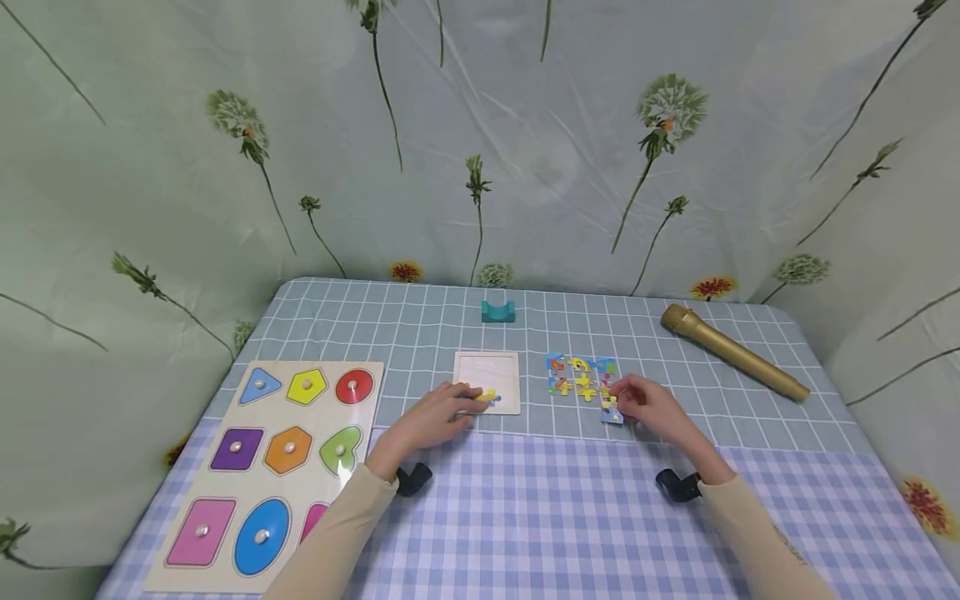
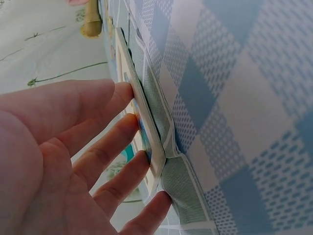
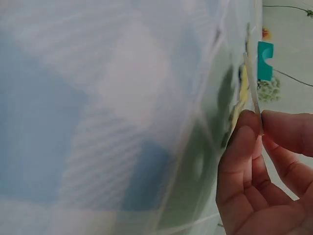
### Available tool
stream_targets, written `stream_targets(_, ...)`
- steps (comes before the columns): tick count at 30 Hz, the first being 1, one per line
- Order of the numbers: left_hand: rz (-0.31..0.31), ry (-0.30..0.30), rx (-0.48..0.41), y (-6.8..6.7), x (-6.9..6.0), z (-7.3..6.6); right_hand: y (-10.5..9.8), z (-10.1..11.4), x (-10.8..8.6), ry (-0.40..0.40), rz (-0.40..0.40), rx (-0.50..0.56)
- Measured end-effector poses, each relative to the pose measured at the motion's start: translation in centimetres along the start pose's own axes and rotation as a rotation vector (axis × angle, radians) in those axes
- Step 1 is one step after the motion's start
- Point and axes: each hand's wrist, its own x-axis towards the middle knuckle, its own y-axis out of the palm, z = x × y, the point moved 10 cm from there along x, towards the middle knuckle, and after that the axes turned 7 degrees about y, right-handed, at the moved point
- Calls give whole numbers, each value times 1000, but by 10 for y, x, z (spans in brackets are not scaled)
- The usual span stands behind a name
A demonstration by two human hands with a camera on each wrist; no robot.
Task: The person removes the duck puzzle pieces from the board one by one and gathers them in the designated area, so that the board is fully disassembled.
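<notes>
My left hand (image 1: 437,415) rests at the lower left of a shallow square wooden puzzle tray (image 1: 487,367). Its extended fingertips touch a yellow-and-blue jigsaw piece (image 1: 491,395) in the tray's lower part. In the left wrist view, those fingers (image 2: 105,152) reach over the tray's pale rim (image 2: 155,161). To the right, my right hand (image 1: 654,406) pinches a thin jigsaw piece (image 3: 253,85) between thumb and index finger, tilted edge-on in the right wrist view. Beside that hand lie several colourful jigsaw pieces (image 1: 581,379) on the grey grid cloth.
A wooden shape board (image 1: 262,417) with knobbed coloured shapes lies at the left. Behind the tray stands a teal U-shaped block (image 1: 498,312). A gold microphone-shaped stick (image 1: 735,353) lies at the back right. Blue-checked cloth (image 1: 525,517) covers the near table.
</notes>
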Motion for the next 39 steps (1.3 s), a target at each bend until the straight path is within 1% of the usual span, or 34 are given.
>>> stream_targets(3, -13, -4, 9, 0, 1, 0, -1, -6, -2, 15, -17, -26)
stream_targets(7, -34, -6, 30, -2, 2, -2, -2, -9, -2, 28, -51, -72)
stream_targets(15, -33, -23, 48, -2, 5, -2, -3, -5, -2, 2, -71, -147)
stream_targets(20, -2, -31, 62, 0, 3, -2, -5, 3, -2, -4, -74, -170)
stream_targets(24, 17, -17, 88, 1, -1, -3, 0, 24, 1, -67, -70, -159)
stream_targets(27, 2, 8, 86, 0, -3, -3, 16, 49, 6, -152, -31, -122)
stream_targets(32, -34, 38, 66, -3, -7, -2, 62, 90, 16, -258, 73, -73)
stream_targets(34, -49, 27, 59, -6, -9, -1, 81, 104, 20, -281, 110, -76)
stream_targets(36, -61, 6, 54, -10, -11, 0, 97, 114, 24, -286, 132, -98)
stream_targets(39, -61, -25, 51, -13, -14, 3, 116, 125, 28, -295, 142, -175)
